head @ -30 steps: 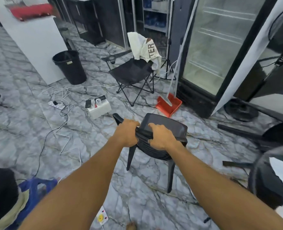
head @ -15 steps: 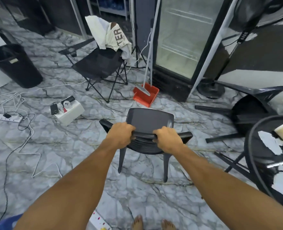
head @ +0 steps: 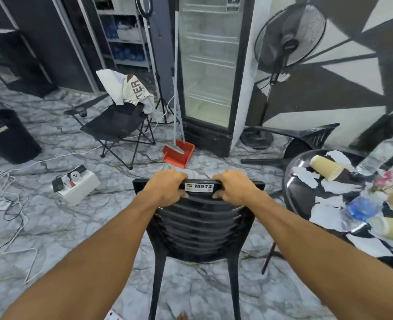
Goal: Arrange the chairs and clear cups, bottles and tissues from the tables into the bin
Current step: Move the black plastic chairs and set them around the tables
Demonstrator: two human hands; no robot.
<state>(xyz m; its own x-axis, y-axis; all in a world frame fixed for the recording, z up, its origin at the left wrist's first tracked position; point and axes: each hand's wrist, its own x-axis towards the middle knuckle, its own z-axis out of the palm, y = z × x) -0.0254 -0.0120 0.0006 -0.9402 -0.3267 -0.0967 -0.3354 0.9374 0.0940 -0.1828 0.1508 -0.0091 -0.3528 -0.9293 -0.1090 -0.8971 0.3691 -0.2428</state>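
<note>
Black plastic chair (head: 197, 229) stands upright, both hands, left (head: 165, 188) and right (head: 233, 187), clenched on its top rail.

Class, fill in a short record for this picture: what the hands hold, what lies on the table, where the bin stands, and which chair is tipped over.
hands: left hand and right hand grip the top of the black plastic chair
round table: paper cups, water bottle, torn tissues
bin: far left, on the floor
tipped chair: beside the fan
</note>
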